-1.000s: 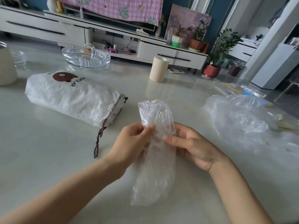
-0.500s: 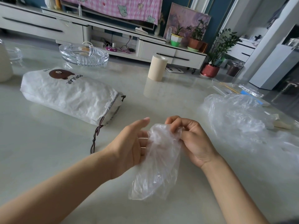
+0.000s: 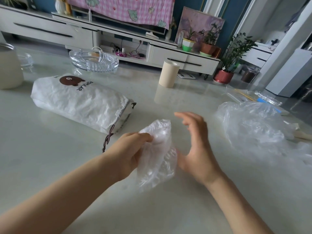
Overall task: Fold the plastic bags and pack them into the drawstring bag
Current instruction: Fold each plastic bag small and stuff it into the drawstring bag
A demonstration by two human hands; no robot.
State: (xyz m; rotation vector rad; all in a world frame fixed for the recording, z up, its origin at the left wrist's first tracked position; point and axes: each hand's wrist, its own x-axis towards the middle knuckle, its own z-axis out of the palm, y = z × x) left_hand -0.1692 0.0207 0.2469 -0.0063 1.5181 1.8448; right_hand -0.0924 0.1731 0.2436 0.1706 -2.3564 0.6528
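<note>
Left hand (image 3: 133, 149) grips our scrunched plastic bag (image 3: 157, 162); right hand (image 3: 195, 146) released. Drawstring bag (image 3: 81, 100) at 10 o'clock bulges; 2 o'clock pile (image 3: 249, 125) unfolded.

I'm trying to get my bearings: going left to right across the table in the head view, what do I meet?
A cream jar → drawstring bag → left hand → crumpled plastic bag → right hand → pile of plastic bags.

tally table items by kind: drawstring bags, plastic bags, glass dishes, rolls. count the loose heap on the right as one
Drawstring bag: 1
Clear plastic bag: 1
Plastic heap: 1
Glass dishes: 2 (small one far left)
Beige roll: 1
Total: 6
</note>
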